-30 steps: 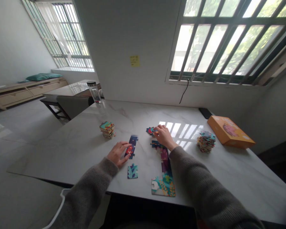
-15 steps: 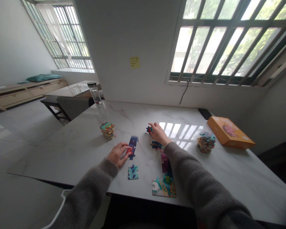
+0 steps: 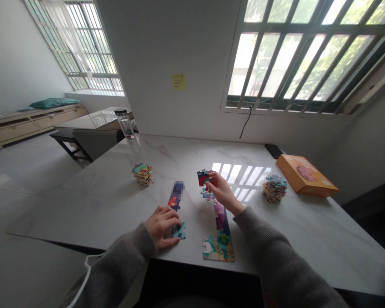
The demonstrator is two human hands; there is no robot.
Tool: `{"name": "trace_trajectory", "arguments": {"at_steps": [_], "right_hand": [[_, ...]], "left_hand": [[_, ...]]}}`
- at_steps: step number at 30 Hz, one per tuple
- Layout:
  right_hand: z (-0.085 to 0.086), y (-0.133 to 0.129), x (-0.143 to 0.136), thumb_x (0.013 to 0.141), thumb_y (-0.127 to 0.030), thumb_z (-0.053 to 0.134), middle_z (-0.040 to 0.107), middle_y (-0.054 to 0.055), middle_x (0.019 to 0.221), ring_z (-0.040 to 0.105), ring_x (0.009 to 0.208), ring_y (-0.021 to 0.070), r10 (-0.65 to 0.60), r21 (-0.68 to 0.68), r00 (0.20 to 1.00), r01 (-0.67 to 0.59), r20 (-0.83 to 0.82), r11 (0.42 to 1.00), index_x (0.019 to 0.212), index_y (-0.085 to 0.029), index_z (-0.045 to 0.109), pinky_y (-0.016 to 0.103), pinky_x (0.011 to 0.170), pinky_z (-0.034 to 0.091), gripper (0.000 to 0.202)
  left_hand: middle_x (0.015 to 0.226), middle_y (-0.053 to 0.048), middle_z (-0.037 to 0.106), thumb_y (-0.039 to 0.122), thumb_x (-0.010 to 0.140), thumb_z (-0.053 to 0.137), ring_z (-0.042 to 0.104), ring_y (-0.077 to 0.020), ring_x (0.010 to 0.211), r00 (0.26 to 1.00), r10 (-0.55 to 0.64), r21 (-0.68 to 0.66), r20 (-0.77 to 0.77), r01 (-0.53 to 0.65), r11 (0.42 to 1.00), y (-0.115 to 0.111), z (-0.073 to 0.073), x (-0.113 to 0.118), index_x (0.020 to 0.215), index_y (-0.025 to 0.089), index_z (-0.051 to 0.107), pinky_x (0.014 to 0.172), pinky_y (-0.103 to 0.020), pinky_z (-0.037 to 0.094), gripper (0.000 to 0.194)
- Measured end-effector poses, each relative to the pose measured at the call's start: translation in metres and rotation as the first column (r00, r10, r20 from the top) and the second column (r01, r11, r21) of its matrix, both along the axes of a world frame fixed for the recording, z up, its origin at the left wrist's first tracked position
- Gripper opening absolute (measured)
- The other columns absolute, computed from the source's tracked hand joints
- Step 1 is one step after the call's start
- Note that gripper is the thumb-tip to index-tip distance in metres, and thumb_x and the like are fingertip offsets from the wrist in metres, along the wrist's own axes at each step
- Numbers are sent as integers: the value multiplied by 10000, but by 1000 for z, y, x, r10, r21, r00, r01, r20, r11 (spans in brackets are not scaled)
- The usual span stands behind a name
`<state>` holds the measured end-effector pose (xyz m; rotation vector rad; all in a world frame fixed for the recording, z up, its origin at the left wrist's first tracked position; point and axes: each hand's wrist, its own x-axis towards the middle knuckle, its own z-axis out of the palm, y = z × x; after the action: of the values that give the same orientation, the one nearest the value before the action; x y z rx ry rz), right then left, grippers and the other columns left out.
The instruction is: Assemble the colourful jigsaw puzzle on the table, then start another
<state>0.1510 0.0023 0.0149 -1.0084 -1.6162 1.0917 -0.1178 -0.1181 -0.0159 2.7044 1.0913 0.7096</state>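
My left hand (image 3: 164, 226) rests on a teal puzzle piece (image 3: 179, 230), thumb and fingers at its edges. Just above it lies a dark blue and red puzzle strip (image 3: 174, 201). My right hand (image 3: 221, 190) pinches a dark piece with red (image 3: 203, 178), raised over the table. Beneath and beside that hand is a joined puzzle section (image 3: 220, 214), purple above and teal with orange plants below. It runs down to a corner near the table's front edge.
One stack of puzzle pieces (image 3: 143, 174) stands at left, another stack (image 3: 275, 188) at right. An orange box (image 3: 306, 174) and a black phone (image 3: 273, 151) lie at the right back. A glass bottle (image 3: 125, 124) stands at the left back edge.
My left hand has moved down from the blue and red strip to the teal piece. My right hand has shifted slightly right and down, its piece now tilted up and more visible.
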Motion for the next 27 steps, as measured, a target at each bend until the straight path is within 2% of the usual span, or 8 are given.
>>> {"name": "trace_trajectory", "arguments": {"at_steps": [4,7,10,13,15,19,24,27], "right_hand": [[-5,-9,1,847,-424,614,612,-26,699,635,647,153,16,-24,1000,-17,-20,1000,903,-210,518,268,582,490,241],[-8,-14,0,856,-461,608,598,-13,678,588,619,142,47,-29,998,-46,50,999,802,-196,578,257,559,452,273],[-10,-18,-1,850,-452,619,573,-19,661,531,596,130,69,-21,994,-68,89,997,813,-186,640,258,557,426,270],[-12,-23,-3,838,-428,640,547,-43,651,505,579,123,67,-34,996,-65,56,997,967,-187,644,253,549,407,274],[-13,-27,-6,833,-415,656,535,-56,647,502,577,119,79,-32,995,-77,54,996,1020,-191,621,249,548,396,293],[-12,-39,-16,833,-424,681,535,-65,636,509,568,113,166,-60,986,-165,15,985,1005,-198,584,240,539,391,300],[-5,-58,-27,831,-444,709,557,-60,657,532,574,112,295,-131,951,-305,-90,943,1040,-200,565,239,539,422,352],[-3,-65,-29,870,-451,661,574,-51,674,557,597,120,325,-145,938,-341,-123,929,1070,-205,552,247,558,442,335]], "left_hand": [[1068,-67,697,409,834,678,592,-245,999,998,-6,51,-56,8,999,4,-7,21,1110,235,690,930,-411,408,326],[1073,-75,695,400,864,668,586,-256,1016,996,41,110,-81,-32,993,17,-9,40,1130,228,688,924,-424,411,317],[1016,-63,699,345,881,654,588,-259,985,992,103,171,-78,-88,981,30,-7,51,1021,229,695,894,-437,404,186],[944,-56,685,309,903,619,591,-242,937,976,213,218,46,-218,951,38,2,47,946,220,668,859,-414,405,110],[1031,-76,675,352,881,653,587,-250,973,955,260,217,140,-286,933,40,9,40,1026,209,646,867,-407,417,203],[1256,-115,624,457,813,737,561,-284,1098,967,199,187,161,-228,955,40,19,27,1166,203,608,933,-421,436,454],[1145,-85,686,379,888,666,605,-244,1040,976,141,249,166,-180,952,31,21,23,1087,212,638,909,-390,440,260],[1124,-78,702,345,870,665,621,-241,1022,979,128,278,160,-169,946,22,19,15,1086,216,648,903,-394,440,253]]}}
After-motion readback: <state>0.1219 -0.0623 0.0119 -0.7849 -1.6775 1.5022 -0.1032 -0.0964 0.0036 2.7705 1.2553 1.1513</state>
